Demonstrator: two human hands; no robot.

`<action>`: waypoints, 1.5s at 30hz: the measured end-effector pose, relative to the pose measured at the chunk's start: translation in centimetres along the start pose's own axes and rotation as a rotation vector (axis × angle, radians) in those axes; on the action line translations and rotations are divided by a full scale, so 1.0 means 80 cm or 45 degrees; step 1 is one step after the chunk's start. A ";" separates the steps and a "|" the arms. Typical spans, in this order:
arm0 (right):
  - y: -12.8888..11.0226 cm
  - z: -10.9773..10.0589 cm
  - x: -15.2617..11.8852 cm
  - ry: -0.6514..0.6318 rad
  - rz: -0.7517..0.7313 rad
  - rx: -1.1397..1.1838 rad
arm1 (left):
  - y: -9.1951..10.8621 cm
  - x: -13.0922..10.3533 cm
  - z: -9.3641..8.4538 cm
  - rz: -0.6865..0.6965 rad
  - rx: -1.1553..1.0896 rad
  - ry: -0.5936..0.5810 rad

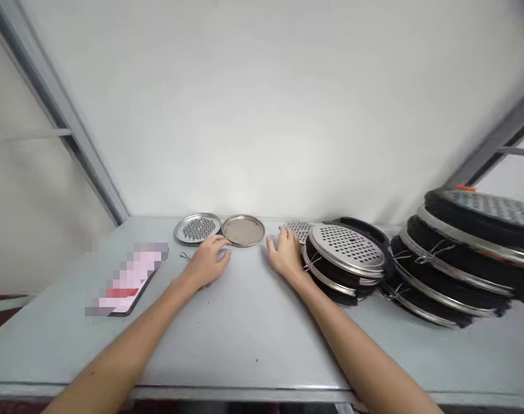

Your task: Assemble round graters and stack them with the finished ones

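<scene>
My left hand rests low over the table with its fingers loosely apart, near the front of two round metal pieces. One is a perforated metal disc with a raised rim; the other is a plain, beige-faced disc. A small bent wire clip lies left of that hand, and a bit of something small shows beneath its palm. To the right, my right hand has spread fingers beside a stack of round black units topped by a perforated metal plate. Another perforated plate lies partly hidden behind that hand.
A taller, slightly blurred stack of black units with metal bands stands at the right. A phone, partly pixelated, lies on the left of the grey table. Behind is a white wall, with metal frames at both sides.
</scene>
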State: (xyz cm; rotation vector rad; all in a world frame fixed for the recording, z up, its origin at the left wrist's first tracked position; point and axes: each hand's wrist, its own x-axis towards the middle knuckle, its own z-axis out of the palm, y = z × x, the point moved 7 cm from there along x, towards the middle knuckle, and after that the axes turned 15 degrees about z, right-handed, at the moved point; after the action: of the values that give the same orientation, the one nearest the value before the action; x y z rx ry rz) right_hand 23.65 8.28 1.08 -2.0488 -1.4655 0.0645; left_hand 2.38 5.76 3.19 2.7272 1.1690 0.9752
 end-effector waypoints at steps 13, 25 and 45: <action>0.010 -0.003 -0.002 -0.026 -0.022 -0.082 | -0.004 -0.006 0.001 0.009 -0.004 0.048; -0.026 0.005 -0.024 -0.229 -0.558 0.088 | 0.009 -0.002 0.014 0.091 0.035 0.003; -0.052 -0.002 -0.044 -0.241 -0.752 0.004 | 0.022 0.002 0.014 0.182 0.022 0.031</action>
State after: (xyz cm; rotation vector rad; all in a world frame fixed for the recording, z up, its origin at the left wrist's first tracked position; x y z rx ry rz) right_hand 18.88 5.95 2.21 -1.5629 -2.1279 0.0194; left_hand 4.21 4.83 2.81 2.8542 1.0019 1.0197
